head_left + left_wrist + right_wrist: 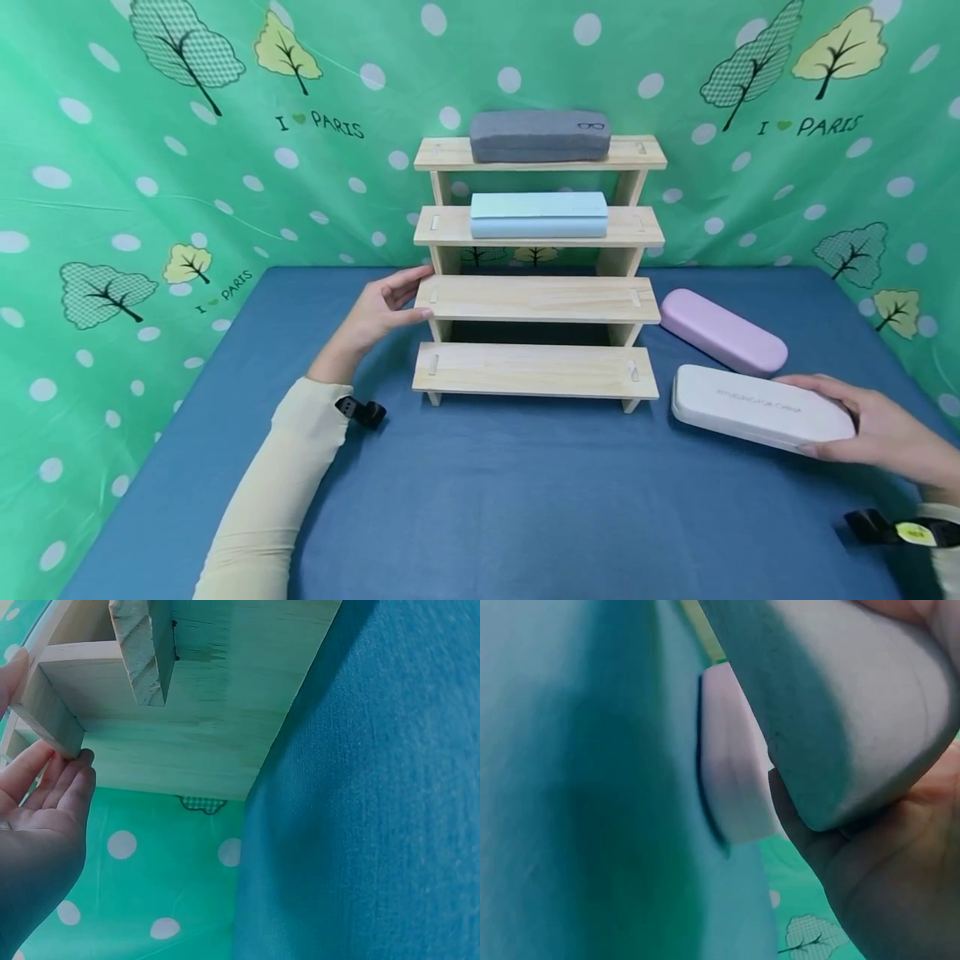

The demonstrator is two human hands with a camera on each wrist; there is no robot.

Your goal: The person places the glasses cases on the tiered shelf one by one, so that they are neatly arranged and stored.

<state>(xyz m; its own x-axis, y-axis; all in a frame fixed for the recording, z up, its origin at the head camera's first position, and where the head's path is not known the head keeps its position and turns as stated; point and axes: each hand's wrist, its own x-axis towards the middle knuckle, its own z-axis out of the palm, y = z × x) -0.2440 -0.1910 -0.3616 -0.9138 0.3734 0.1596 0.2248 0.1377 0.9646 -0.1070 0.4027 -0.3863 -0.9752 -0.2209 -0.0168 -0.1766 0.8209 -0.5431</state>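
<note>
A wooden tiered shelf point(536, 298) stands on the blue cloth. My left hand point(384, 304) holds the left end of its second board from the bottom, thumb at the front edge and fingers behind; the left wrist view shows this hand point(46, 799) around the board's end point(54, 716). At the right, my right hand point(888, 425) grips the near end of a white glasses case point(761, 406) with faint lettering. The right wrist view has the case point(870, 712) raised off the cloth. Just behind it lies a lilac glasses case point(723, 331).
On the top board sits a grey glasses case point(540, 137), with a light blue one point(538, 216) on the board below. A green dotted curtain point(360, 125) hangs behind the shelf. Blue cloth point(480, 492) covers the table.
</note>
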